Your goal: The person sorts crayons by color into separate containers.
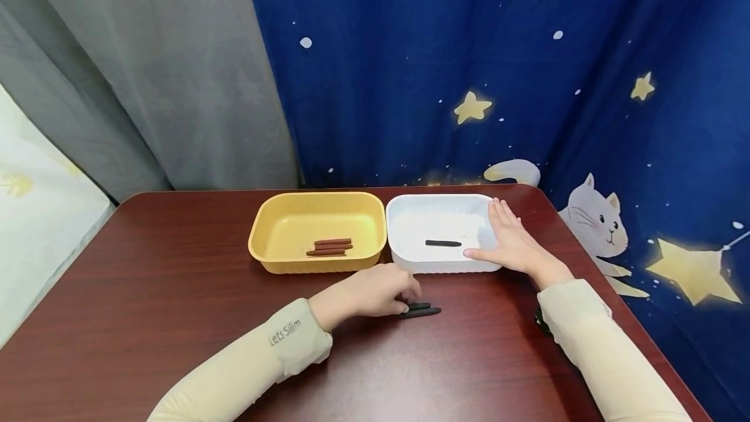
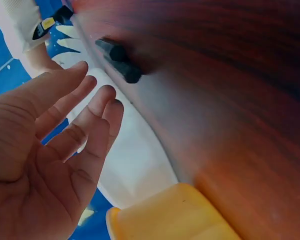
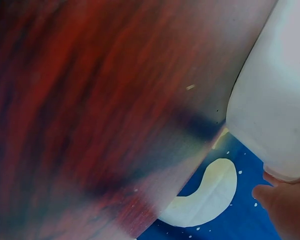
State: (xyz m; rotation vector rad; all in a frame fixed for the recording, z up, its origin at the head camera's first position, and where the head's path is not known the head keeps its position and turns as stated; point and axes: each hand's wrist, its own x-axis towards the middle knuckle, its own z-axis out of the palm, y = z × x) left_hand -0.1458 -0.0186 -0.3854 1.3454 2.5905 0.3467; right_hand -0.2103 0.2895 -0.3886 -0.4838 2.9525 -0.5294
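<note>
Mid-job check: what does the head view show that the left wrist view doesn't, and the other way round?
Only the head view: the brown sticks lying in the yellow tray, the single black stick in the white tray, and the grey curtain.

Only the left wrist view: the palm of the left hand and the blunt ends of the two black sticks nearest it.

Both: that hand, those two sticks on the table, parts of both trays, the right sleeve and the blue curtain.

Curtained space, room type unclear, brown table (image 1: 164,272), grey drape (image 1: 176,70), starry blue curtain (image 1: 381,77)
</note>
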